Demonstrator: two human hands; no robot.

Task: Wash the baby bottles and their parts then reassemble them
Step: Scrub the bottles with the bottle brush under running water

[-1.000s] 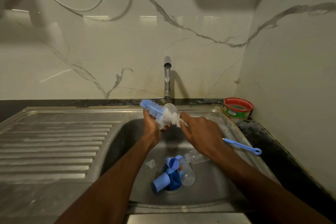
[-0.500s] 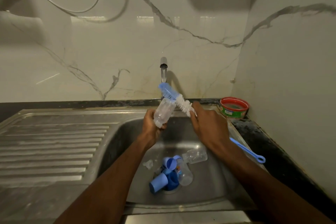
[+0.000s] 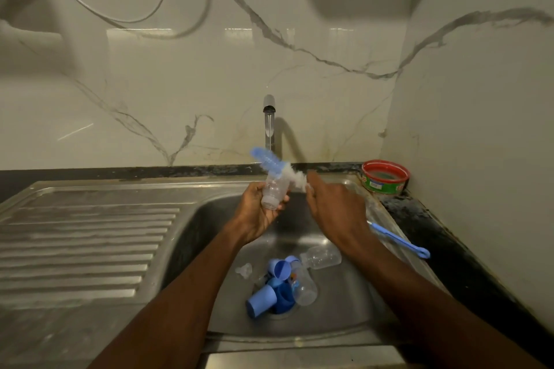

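Just left of frame centre, my left hand (image 3: 258,213) is gripping a clear baby bottle (image 3: 274,192), fingers curled round its body, over the steel sink (image 3: 344,302). Right of it, my right hand (image 3: 335,210) is closing on the bottle brush (image 3: 271,162), whose blurred blue and white bristles are lying across the bottle's upper end; its handle is sticking out lower right. I judge I am scrubbing this bottle's outside. In the basin at lower centre, a teat (image 3: 244,269), blue caps (image 3: 269,293) and two more bottles (image 3: 311,271) are waiting. Next I am needing the bristle tip lined up with the bottle's mouth, then a rinse under the tap (image 3: 269,123)
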